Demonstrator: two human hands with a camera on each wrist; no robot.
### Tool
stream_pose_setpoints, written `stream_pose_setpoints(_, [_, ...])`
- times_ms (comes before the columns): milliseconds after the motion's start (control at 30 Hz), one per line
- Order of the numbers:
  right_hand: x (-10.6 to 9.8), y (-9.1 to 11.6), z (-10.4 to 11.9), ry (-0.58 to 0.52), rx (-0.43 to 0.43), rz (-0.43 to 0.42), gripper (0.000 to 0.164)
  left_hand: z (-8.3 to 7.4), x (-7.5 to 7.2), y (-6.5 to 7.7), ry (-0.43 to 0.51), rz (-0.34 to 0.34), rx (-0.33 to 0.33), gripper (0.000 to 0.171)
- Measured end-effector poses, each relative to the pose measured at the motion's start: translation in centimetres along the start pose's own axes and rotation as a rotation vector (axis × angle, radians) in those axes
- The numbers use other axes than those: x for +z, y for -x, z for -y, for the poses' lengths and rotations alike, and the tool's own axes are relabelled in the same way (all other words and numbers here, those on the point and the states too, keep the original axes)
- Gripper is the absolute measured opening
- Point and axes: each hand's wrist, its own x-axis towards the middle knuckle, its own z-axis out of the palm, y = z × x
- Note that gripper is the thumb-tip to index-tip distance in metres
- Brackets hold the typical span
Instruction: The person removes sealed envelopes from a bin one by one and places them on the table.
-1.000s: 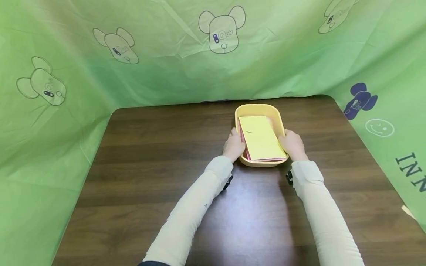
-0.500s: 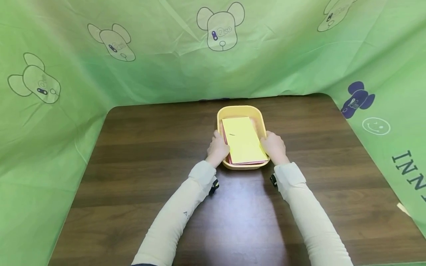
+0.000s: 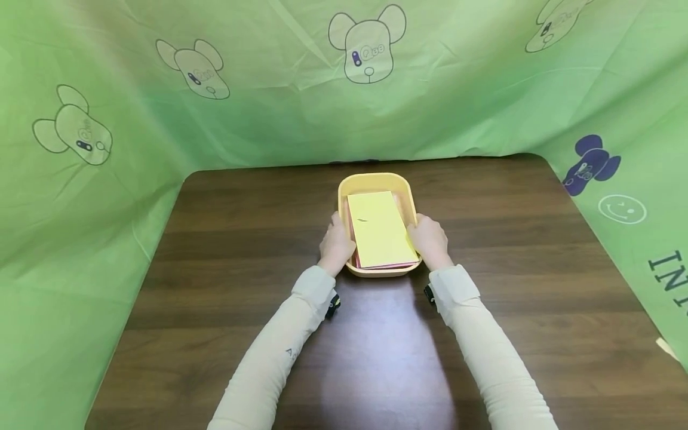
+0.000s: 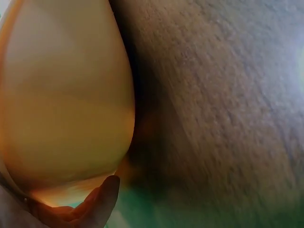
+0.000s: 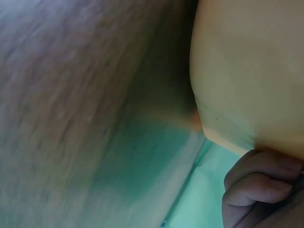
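Observation:
A yellow plastic basket (image 3: 374, 179) with rounded corners sits near the back middle of the table in the head view. Inside it lies a yellow sheet or booklet (image 3: 380, 230) with a small dark mark, on top of pink and red layers that show at its edges. My left hand (image 3: 337, 243) grips the basket's left side, and my right hand (image 3: 429, 240) grips the right side. In the left wrist view, fingers (image 4: 102, 202) curl at the end of the basket's outer wall (image 4: 66, 95). The right wrist view shows bent fingers (image 5: 256, 178) against the basket's wall (image 5: 247, 71).
The brown wood-grain table (image 3: 242, 239) spreads out around the basket. A green curtain (image 3: 290, 119) printed with bear heads encloses the back and both sides. A small pale piece (image 3: 666, 348) lies at the table's right edge.
Both hands have moved the basket leftward across the table, from right of middle to nearer the middle. The yellow sheet has travelled with it, and both hands have kept their hold.

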Motion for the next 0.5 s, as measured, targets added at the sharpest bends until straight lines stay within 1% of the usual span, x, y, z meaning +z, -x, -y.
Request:
stream_pose_setpoints(167, [0.4,0.1,0.6,-0.011,0.006,-0.008,0.024,0.5,-0.6,0.1,0.022,-0.022,0.019,0.072])
stream_pose_setpoints(233, [0.6,0.1,0.8,-0.014,0.004,-0.010,0.024,0.7,-0.9,0.1,0.032,-0.025,0.016,0.073])
stream_pose_setpoints(500, [1.2,0.1,1.4,-0.030,0.002,-0.011,0.027,1.5,-1.0,-0.1,0.003,-0.036,0.007,0.076])
